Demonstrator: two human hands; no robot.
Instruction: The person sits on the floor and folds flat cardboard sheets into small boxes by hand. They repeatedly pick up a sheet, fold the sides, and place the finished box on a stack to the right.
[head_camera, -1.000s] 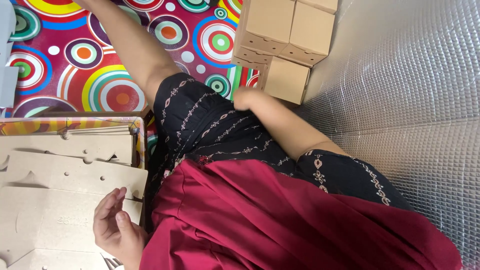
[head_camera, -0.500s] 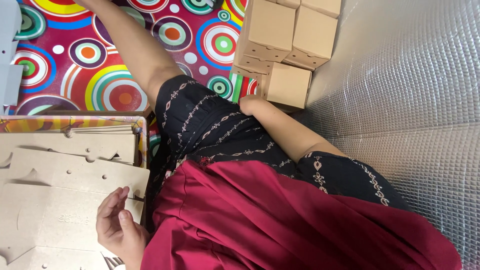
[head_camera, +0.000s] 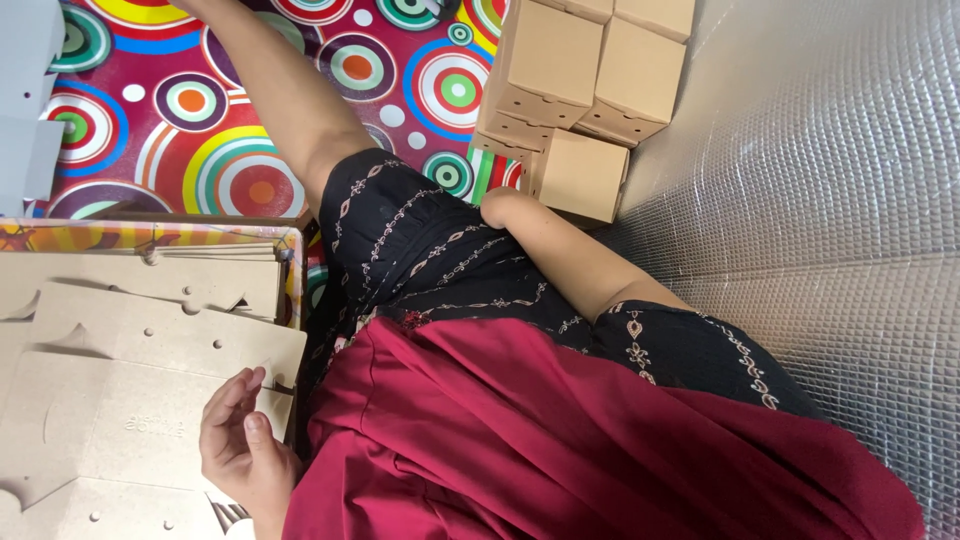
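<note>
My left hand (head_camera: 240, 445) is at the lower left, fingers loosely curled and apart. Its fingertips rest on the near corner of a flat brown cardboard blank (head_camera: 130, 400), the top of a stack of punched, die-cut sheets. The thumb lies beside the sheet's edge, and nothing is clasped in the hand. My right hand is out of view. My red garment (head_camera: 560, 440) and black patterned trousers (head_camera: 420, 240) fill the middle, with one bare leg (head_camera: 280, 90) stretched toward the top left and a bent knee (head_camera: 510, 210) near the boxes.
Several folded brown cardboard boxes (head_camera: 570, 70) are stacked at the top centre. They sit on a mat with bright concentric circles (head_camera: 200, 140). A silver quilted foil sheet (head_camera: 820, 200) covers the right side. Grey flat pieces (head_camera: 25, 100) lie at the far left.
The view has drifted slightly, so the boxes sit a little further right. My left hand stays on the cardboard corner, its fingers barely shifting.
</note>
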